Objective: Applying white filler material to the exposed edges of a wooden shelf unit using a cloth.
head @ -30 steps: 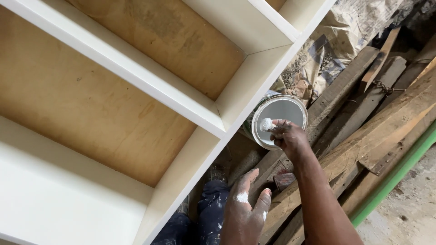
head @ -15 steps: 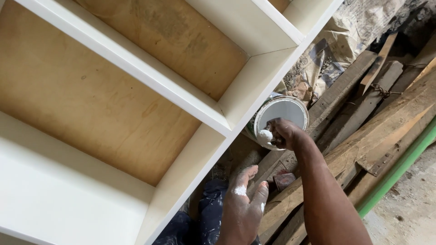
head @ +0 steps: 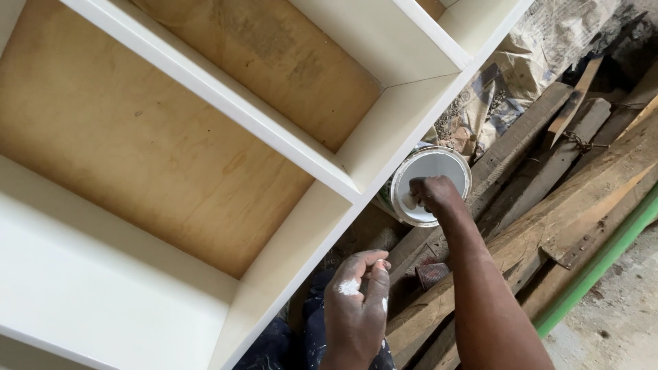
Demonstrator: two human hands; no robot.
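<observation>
Beside white shelving, open paint can [head: 433,179]

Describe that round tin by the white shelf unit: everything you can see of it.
The paint tin is a round metal can, open, tilted toward the camera, filled with white paint, its rim and outer wall smeared. It sits among rough wooden planks, partly hidden behind the white shelf unit edge. The right hand reaches into its mouth, fingers closed, apparently on something small dipped in paint.

The right hand [head: 435,195] covers part of the paint can [head: 428,183], hiding whatever its fingers grip. Left of the can, the white shelf unit [head: 288,240] hides the can's side and runs off 3 picture edges.
</observation>
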